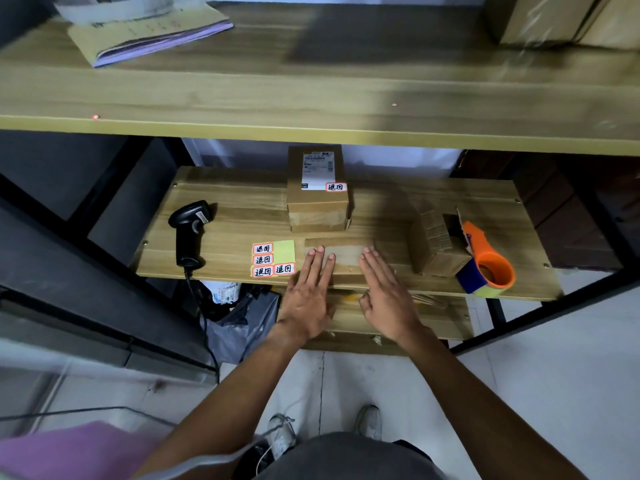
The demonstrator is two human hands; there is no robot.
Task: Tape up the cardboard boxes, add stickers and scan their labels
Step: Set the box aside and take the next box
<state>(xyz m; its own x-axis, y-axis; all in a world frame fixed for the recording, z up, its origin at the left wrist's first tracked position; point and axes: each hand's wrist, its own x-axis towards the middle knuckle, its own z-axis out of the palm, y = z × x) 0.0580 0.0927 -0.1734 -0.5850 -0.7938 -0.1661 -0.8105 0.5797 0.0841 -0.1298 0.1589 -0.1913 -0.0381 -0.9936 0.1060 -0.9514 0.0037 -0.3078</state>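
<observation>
Your wood-grain shelf board (242, 216) carries a black handheld scanner (189, 233), yellow sticker sheet (273, 259), labelled brown cardboard box (317, 192), flat cardboard piece (346, 252), open corrugated box (436, 244) lying sideways, and orange tape dispenser (488, 265).

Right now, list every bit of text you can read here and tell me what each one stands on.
"退回": red-bordered sticker on the taped box.
"退回", four times: stickers on the yellow sheet.
Shipping label on that box: print too small to read.
Tag on the scanner: too small to read.
Papers on the top shelf: blurred.
</observation>
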